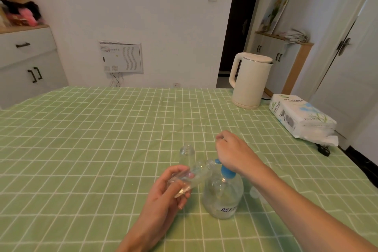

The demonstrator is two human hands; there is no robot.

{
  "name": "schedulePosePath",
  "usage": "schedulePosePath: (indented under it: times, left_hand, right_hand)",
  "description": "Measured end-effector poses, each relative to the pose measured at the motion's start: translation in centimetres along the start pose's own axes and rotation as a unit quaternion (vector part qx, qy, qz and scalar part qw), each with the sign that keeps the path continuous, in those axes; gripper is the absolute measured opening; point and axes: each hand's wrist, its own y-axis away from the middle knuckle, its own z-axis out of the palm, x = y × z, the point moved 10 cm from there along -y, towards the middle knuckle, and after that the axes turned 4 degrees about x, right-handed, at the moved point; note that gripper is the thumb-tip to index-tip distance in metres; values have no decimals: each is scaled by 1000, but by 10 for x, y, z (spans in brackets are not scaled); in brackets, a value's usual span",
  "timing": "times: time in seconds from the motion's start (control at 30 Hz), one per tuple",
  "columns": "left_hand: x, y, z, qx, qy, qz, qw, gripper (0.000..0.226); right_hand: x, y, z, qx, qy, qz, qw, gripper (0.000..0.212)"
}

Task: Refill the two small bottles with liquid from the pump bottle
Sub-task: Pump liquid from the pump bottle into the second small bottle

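Filling of the first bottle, head view. The tilted small bottle [192, 178] is held in the left hand [167, 192], whose fingers [177, 170] and thumb are curled round its lower body. Its mouth is brought up against the nozzle of the blue pump head [226, 171]. The pump bottle [223, 196] stands on the green checked tablecloth [102, 129], near the front edge and just right of centre. The right hand [233, 151] rests on the pump head by its heel, with its fingers bent inward and nothing seen within them.

The step in hand is judged to be the dispensing of liquid into the first bottle. Little liquid can be made out in it. For the next move, the mouth must be kept aligned with the nozzle while the pump is pressed. The upright small bottle [186, 152], open-necked and apparently empty, would then be taken up.

Count:
- small bottles, two
- pump bottle, one
- cream electric kettle [250, 84], one
- tissue paper pack [300, 116], one
- pale blurred object [254, 191] beside the pump bottle, not identifiable
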Motion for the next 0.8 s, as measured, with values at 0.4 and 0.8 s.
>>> schedulePosePath:
  times: [0.4,0.8]
  left_hand:
    - [1,0,1,-8,25,1,1000,40]
    - [2,2,-4,7,5,-5,1000,44]
  right_hand:
    - [-2,-2,-1,1,9,0,1000,28]
    - [-2,-6,-7,0,-8,-2,1000,22]
